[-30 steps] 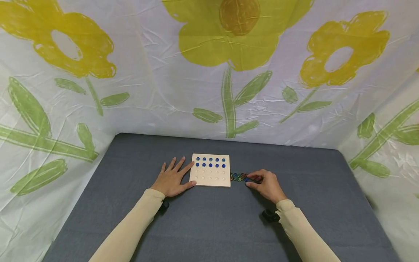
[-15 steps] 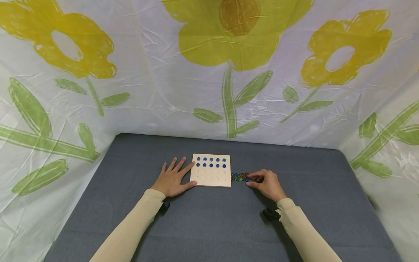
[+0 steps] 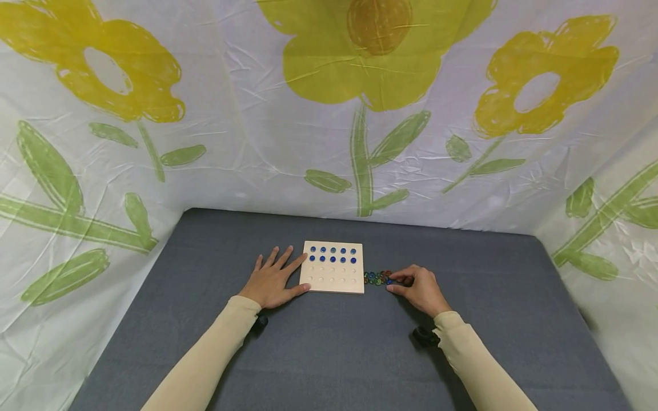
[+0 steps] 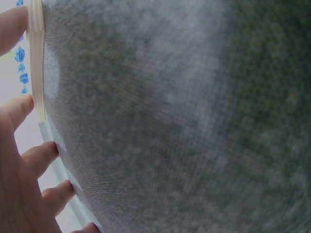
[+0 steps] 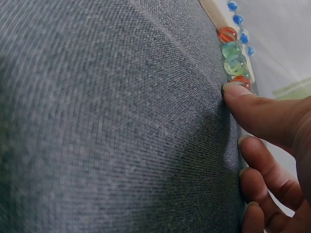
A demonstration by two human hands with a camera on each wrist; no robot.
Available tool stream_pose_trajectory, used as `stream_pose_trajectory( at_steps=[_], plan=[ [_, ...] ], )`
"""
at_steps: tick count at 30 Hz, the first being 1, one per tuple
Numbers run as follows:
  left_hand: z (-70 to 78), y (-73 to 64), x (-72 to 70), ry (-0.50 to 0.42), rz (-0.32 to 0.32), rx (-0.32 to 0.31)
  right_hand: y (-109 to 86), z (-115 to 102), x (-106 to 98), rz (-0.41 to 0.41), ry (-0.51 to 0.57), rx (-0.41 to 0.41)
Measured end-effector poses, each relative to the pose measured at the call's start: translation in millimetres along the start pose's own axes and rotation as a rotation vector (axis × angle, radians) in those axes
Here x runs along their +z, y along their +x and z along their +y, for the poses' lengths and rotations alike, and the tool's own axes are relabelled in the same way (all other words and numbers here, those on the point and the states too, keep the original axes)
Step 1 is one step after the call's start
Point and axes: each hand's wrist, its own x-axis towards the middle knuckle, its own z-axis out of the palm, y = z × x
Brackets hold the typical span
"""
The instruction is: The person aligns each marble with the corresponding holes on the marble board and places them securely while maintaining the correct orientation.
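A pale wooden board (image 3: pixel 331 285) with rows of round hollows lies on the grey cloth. Blue marbles (image 3: pixel 332 259) fill its two far rows; the two near rows show bare hollows. My left hand (image 3: pixel 269 285) lies spread at the board's left side, thumb and index fingertip on its edge. Right of the board sits a small cluster of glass marbles (image 3: pixel 377 278) in green, orange and blue. At the cluster's right end my right hand (image 3: pixel 420 290) pinches a blue marble (image 3: pixel 389 281) between thumb and index finger. An orange marble (image 5: pixel 240 82) shows just past the thumb tip (image 5: pixel 235 90).
Grey cloth (image 3: pixel 329 354) covers the table. A white curtain (image 3: pixel 247 142) with painted yellow flowers hangs behind the table and along both sides. Dark wrist cameras sit under both cuffs, the right one (image 3: pixel 425 337) close to the cloth.
Both hands keep their places at the board and the marbles. The whole head view has shifted very slightly, so everything appears a little further right.
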Motion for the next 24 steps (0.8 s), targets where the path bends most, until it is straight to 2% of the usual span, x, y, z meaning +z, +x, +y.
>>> stream_pose_trajectory(
  at_steps=[9, 24],
  plan=[
    [-0.1, 0.3, 0.2, -0.004, -0.002, -0.003, 0.2, 0.9, 0.8, -0.005, -0.030, -0.044],
    [0.6, -0.2, -1.7, 0.001, -0.020, -0.008, -1.4, 2.1, 3.6, 0.050, -0.089, -0.124]
  ],
)
